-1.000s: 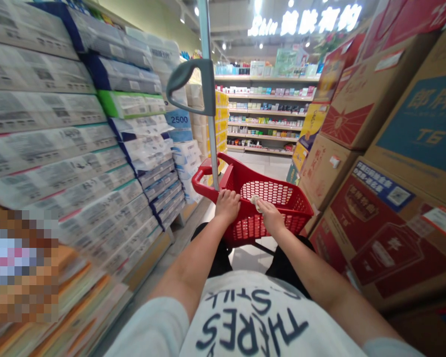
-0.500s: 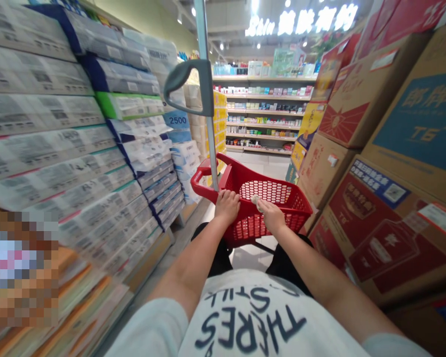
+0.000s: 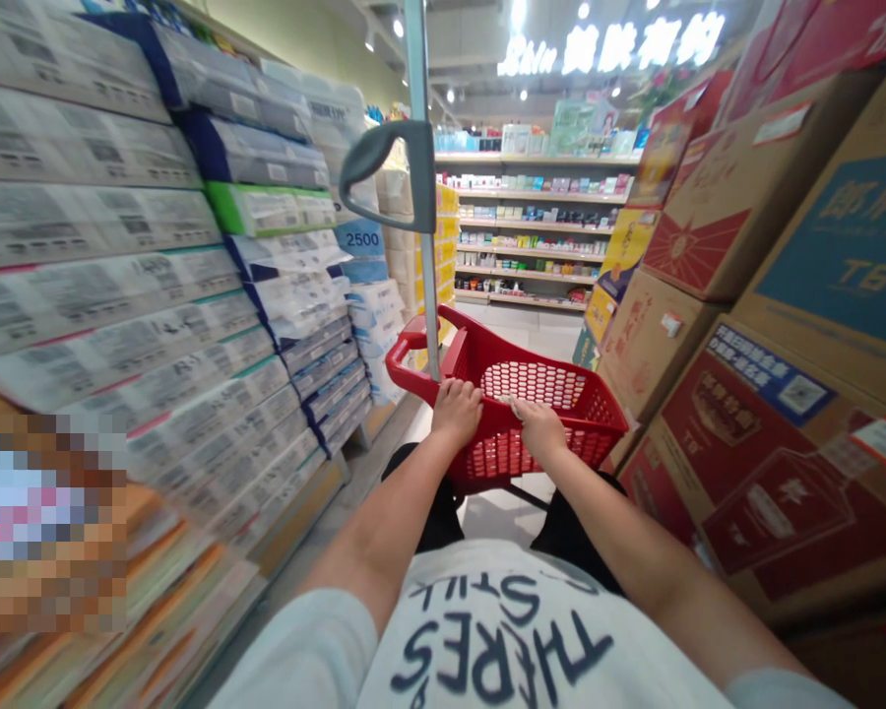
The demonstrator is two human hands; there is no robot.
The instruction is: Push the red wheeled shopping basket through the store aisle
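In front of me is a red plastic shopping cart (image 3: 546, 374) with mesh sides. A metal pole (image 3: 428, 286) with a grey loop handle (image 3: 422, 177) rises beside its left end. My left hand (image 3: 458, 409) is closed over the cart's near rim, close to the foot of the pole. To its right, my right hand (image 3: 541, 429) pinches a small pale crumpled cloth or tissue (image 3: 515, 405) against the same rim. Its fingers hide much of the cloth. Through the mesh, the basket shows nothing I can make out inside.
Stacked packs of paper goods (image 3: 103, 226) wall the left side. Large cartons (image 3: 775, 473) are piled on the right. Shelves of small boxed products (image 3: 538, 217) stand ahead across the aisle floor (image 3: 524, 320). A blurred patch (image 3: 36, 522) covers the lower left.
The view has shifted slightly, so the cart and shelves sit a little further right. Less of the pale cloth shows beside my right fingers. My left hand keeps its grip on the rim.
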